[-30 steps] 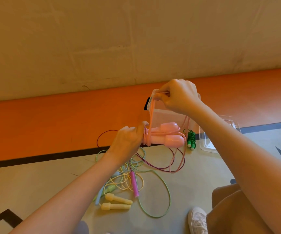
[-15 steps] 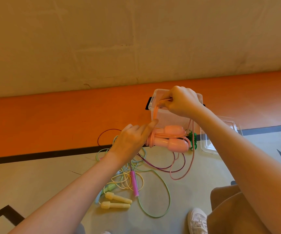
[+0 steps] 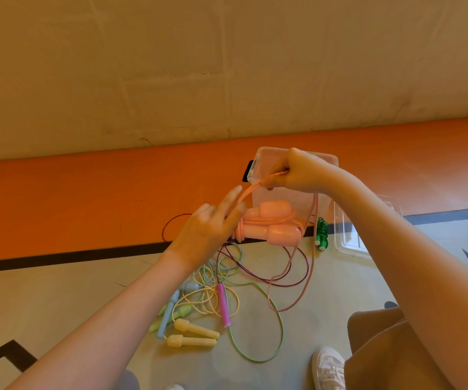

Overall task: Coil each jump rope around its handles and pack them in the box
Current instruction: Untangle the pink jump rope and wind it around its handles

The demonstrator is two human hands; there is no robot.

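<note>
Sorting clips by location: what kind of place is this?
Likely a gym or sports hall: an orange and grey floor with black court lines, a plain wall, and jump ropes lying loose.

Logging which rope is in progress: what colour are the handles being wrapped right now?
Pale pink plastic handles, seen in the head view.

Bare floor (image 3: 58,299) open at left and near left; free passage there.

Centre blocked low by a tangle of loose ropes (image 3: 221,280) with yellow handles (image 3: 193,334) and a magenta handle (image 3: 224,305) on the near side.

A green loop (image 3: 258,333) runs nearer, towards a white shoe (image 3: 329,367).

Far centre: clear box (image 3: 263,161), top open, partly screened by the right hand (image 3: 300,171) and a taut pink cord (image 3: 255,187).

Just right of the box: coiled green rope (image 3: 322,235), then a clear lid (image 3: 351,243).

Right forearm spans the right side.
</note>
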